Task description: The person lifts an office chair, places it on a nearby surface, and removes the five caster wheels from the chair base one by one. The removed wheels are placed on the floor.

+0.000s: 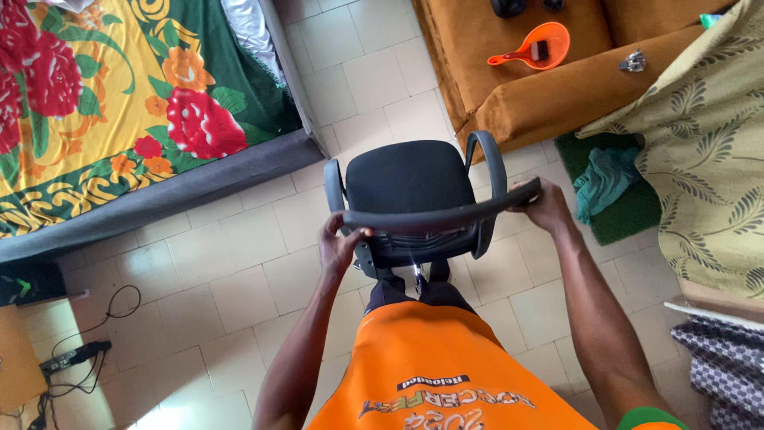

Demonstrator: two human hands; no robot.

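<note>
I see both hands on the chair (414, 195) backrest, its long axis crosswise: left hand (338, 243) and right hand (547, 205) each closed around an end, seat beyond.

A floral bedspread (103, 95) covers the bed at upper left. An orange dustpan (535, 48) (brush inside) lies on the brown sofa (549, 99). A teal cloth (606, 179) sits on the green mat (629, 219); cables (79, 350) trail over the tiles.

Office chair (410, 179): matt black woven cloth seat, smooth black plastic armrests and backrest frame. Floor (231, 263): glossy cream tiles. Sofa (549, 87): brown velvety cloth. Dustpan (535, 46): glossy orange plastic. Bed cover (95, 95): printed floral cloth.
</note>
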